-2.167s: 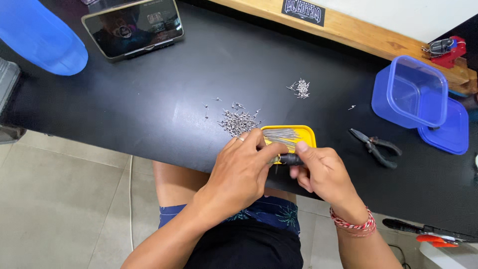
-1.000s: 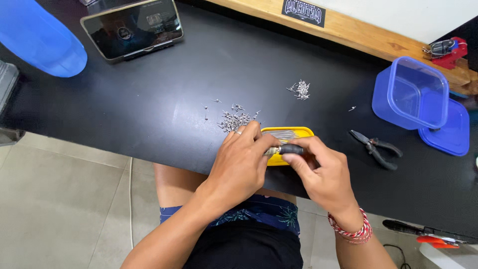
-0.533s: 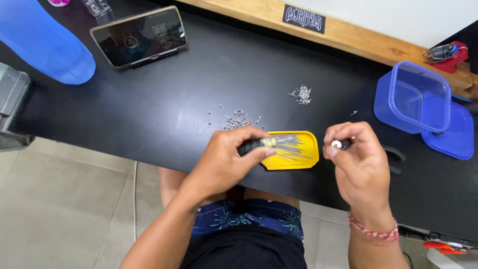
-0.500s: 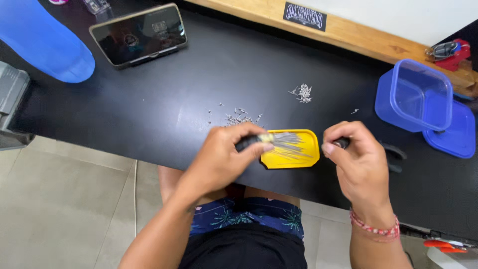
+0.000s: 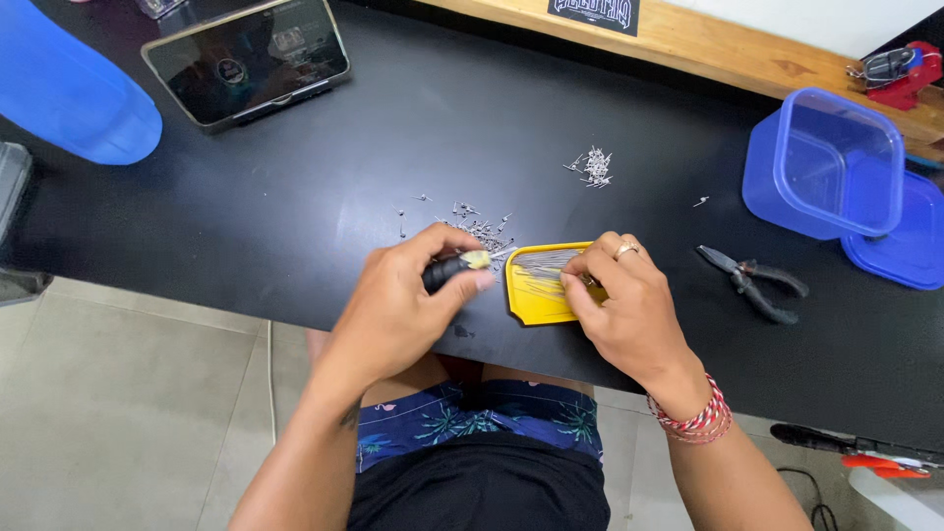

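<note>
Left hand (image 5: 398,305) has its grip closed around a dark-handled tool (image 5: 454,267) with a pale tip, held just left of the yellow tray (image 5: 536,305). Right hand (image 5: 629,315) sits on the tray's right side, fingers pinched down into the bundle of thin pins (image 5: 546,264) lying in it; can't tell if it holds one pin or several.

Tray is at the near bench (image 5: 295,197) edge. Loose pins (image 5: 482,228) scattered just behind it, a smaller heap (image 5: 593,165) further back. Pliers (image 5: 757,283) to the right, apart from the hand.

To do it well, I'd say:
- pinch a single pin, not a clump
- keep the tool tip low over the tray so drops land in it
- steady the tray; it's close to the bench edge
</note>
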